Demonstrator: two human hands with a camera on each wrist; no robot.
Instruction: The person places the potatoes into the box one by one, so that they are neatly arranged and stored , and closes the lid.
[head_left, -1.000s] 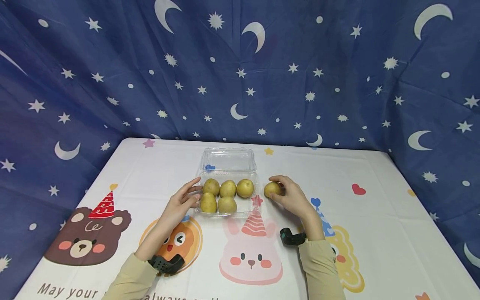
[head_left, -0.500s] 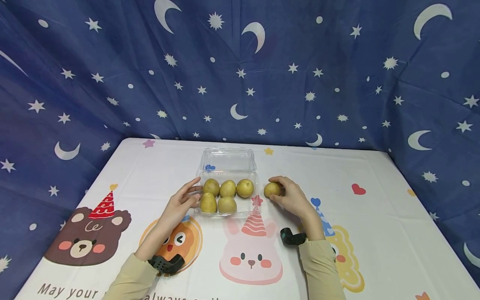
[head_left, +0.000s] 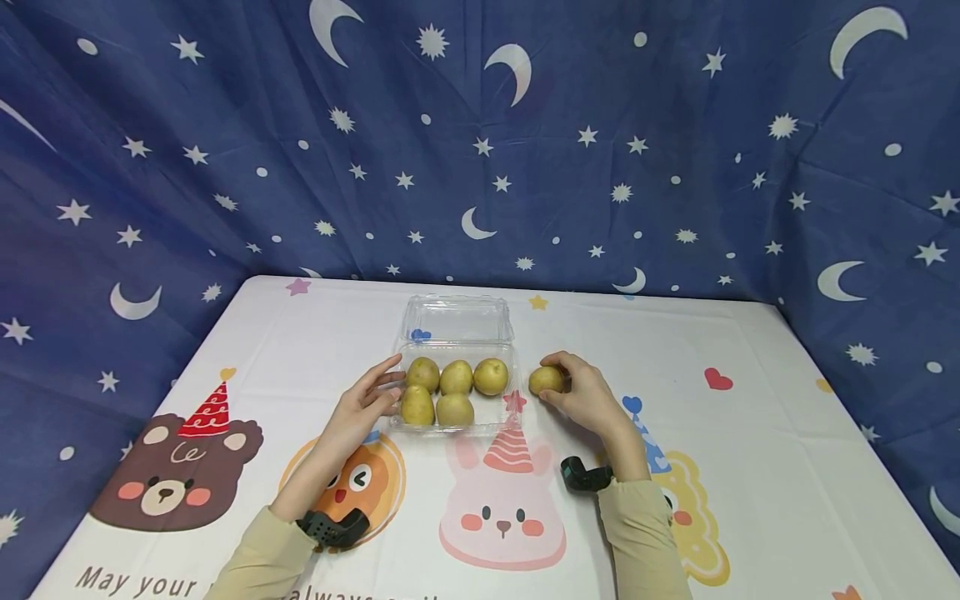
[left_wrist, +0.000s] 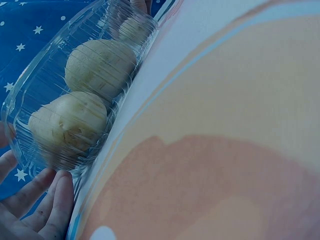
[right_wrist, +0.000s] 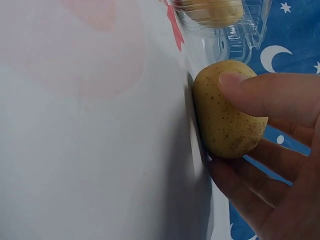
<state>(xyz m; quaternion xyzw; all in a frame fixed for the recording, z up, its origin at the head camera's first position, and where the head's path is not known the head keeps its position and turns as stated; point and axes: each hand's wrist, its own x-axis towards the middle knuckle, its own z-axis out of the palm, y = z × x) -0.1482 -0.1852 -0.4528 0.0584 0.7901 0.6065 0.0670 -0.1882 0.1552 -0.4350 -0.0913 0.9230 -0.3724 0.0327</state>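
In the head view, a clear plastic clamshell container (head_left: 491,414) lies open on the table, its hinged lid (head_left: 457,319) tipped back. Several yellowish potatoes (head_left: 456,377) sit inside, three along the back and two in front; the front right spot holds none. My left hand (head_left: 363,404) rests against the container's left wall with fingers extended; the left wrist view has its fingertips at the plastic edge. To the right of the container, my right hand (head_left: 588,398) grips a speckled potato (right_wrist: 227,120) between thumb and fingers. This potato stays down on or close to the cloth.
A white cartoon-printed cloth (head_left: 810,467) covers the table. Behind it hangs a dark blue curtain (head_left: 540,208) with moons and stars. Black wrist cameras (head_left: 337,529) are strapped to both forearms.
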